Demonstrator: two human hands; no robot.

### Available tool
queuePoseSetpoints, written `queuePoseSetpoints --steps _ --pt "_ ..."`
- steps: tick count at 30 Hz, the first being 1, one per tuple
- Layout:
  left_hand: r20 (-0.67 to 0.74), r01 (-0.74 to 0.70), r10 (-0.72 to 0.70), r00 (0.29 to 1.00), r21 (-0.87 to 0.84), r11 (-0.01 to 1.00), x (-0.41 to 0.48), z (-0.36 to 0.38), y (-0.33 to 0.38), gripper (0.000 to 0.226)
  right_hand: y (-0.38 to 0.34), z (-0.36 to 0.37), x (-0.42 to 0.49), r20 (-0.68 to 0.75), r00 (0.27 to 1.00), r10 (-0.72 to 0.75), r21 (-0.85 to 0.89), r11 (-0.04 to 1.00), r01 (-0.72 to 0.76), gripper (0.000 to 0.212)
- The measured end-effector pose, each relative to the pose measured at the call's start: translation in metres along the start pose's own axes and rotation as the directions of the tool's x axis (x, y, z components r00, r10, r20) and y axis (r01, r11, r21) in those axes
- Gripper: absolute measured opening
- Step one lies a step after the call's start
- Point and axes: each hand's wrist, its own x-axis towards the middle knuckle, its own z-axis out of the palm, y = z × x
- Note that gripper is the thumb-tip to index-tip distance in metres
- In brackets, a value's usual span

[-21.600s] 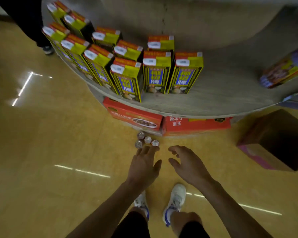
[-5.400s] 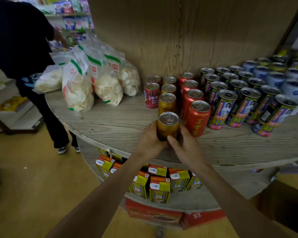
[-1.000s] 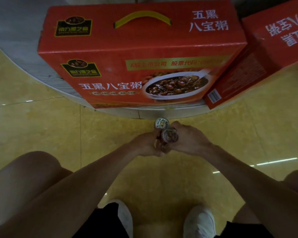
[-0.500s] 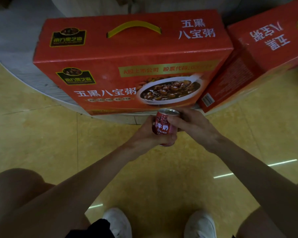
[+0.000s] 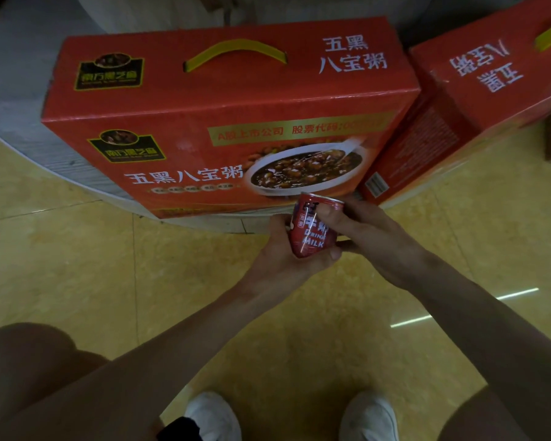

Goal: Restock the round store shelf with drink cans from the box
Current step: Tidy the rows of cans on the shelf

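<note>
Red metal milk-drink can (image 5: 314,232), one: lifted off the yellow tiled floor (image 5: 77,265) since a second ago, left hand (image 5: 283,262) and right hand (image 5: 374,241) both curled round it, likely bound for the shelf

Large red carton (image 5: 229,122), upright. A yellow strap handle (image 5: 236,52) is on its top face. The front face carries white Chinese lettering, two dark logo badges, a gold band and a picture of a bowl of dark porridge (image 5: 306,168).

Second red carton (image 5: 477,100) to its right, set at an angle, lettering upside down. There is a barcode (image 5: 376,185) on the end panel. The two are just beside each other; contact cannot be confirmed.

Floor (image 5: 77,265): glossy yellow tile, thin joints, streaks of reflected light (image 5: 458,308) on the right.

Bottom edge: two white shoes (image 5: 213,415), toes toward the cartons. Bare knees (image 5: 29,361) in both lower corners.
</note>
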Motion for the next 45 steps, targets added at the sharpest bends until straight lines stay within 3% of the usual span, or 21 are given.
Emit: queuePoseSetpoints --steps 4,9,16,25,30,36,38,41,43,45 --pt "0.053 0.033 -0.029 0.998 -0.081 0.996 0.000 -0.004 0.010 0.073 -0.002 -0.006 0.002 0.014 0.999 0.030 0.141 0.989 -0.032 0.045" --pt "0.210 0.038 -0.006 0.978 -0.148 0.988 -0.003 -0.007 0.016 0.041 -0.006 -0.008 0.002 0.100 0.994 -0.033 0.122 0.992 0.021 0.040" --pt "0.116 -0.017 0.030 0.993 -0.113 0.994 -0.007 0.000 0.006 0.038 0.000 -0.003 0.004 0.059 0.998 0.035 -0.044 0.998 -0.032 0.036" --pt "0.194 0.038 -0.031 0.981 -0.033 0.999 0.004 -0.006 0.006 0.033 0.005 -0.006 0.005 0.025 0.995 0.092 -0.075 0.993 -0.090 0.036" --pt "0.272 0.091 -0.065 0.960 -0.085 0.992 -0.002 -0.006 0.032 0.048 -0.018 -0.010 -0.008 0.016 0.985 0.172 -0.010 0.985 -0.172 0.040" --pt "0.238 0.118 -0.089 0.967 -0.111 0.987 -0.030 0.006 0.079 0.029 -0.061 -0.009 -0.035 -0.086 0.988 0.131 -0.044 0.990 -0.135 0.028" --pt "0.180 0.156 -0.126 0.976 -0.167 0.974 -0.047 0.004 0.093 0.034 -0.077 -0.003 -0.055 -0.149 0.983 0.110 -0.025 0.993 -0.115 0.036" --pt "0.116 0.264 -0.247 0.962 -0.157 0.952 -0.085 -0.002 0.112 0.067 -0.101 0.005 -0.096 -0.141 0.982 0.124 0.007 0.992 -0.124 0.045" --pt "0.167 0.322 -0.305 0.938 -0.094 0.942 -0.117 -0.002 0.136 0.078 -0.125 0.008 -0.126 -0.100 0.982 0.159 0.018 0.987 -0.158 0.038" --pt "0.179 0.353 -0.330 0.927 -0.113 0.929 -0.150 0.003 0.168 0.072 -0.158 0.009 -0.157 -0.080 0.981 0.175 0.053 0.984 -0.172 0.026"
